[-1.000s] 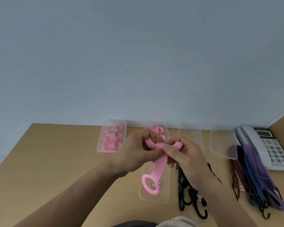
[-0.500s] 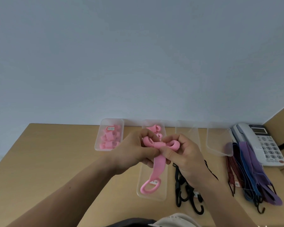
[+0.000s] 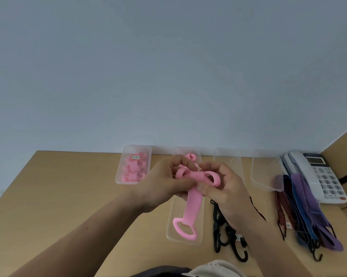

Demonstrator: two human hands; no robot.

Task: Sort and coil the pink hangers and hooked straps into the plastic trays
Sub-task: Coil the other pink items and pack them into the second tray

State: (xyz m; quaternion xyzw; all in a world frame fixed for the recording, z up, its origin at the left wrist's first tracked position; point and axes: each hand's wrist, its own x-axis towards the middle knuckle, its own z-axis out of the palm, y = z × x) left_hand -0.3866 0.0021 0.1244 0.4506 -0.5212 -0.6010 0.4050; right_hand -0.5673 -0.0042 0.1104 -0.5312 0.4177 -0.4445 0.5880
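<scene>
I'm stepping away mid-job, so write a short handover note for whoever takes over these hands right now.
Left hand and right hand grip the long pink hanger, top end half coiled, handle end dangling over the second clear plastic tray.
Done: coiled pink hangers lie in the leftmost clear tray.
Remaining: finish this coil; black hooked straps and the red, blue and purple hooked straps lie uncoiled on the wooden desk.

Open tabletop (image 3: 58, 196) stretched left of the clear trays (image 3: 266, 189) lining the back edge. Right side was crowded: black hooked straps (image 3: 216, 232), coloured straps (image 3: 308, 212), telephone (image 3: 324, 176) against the corner.
</scene>
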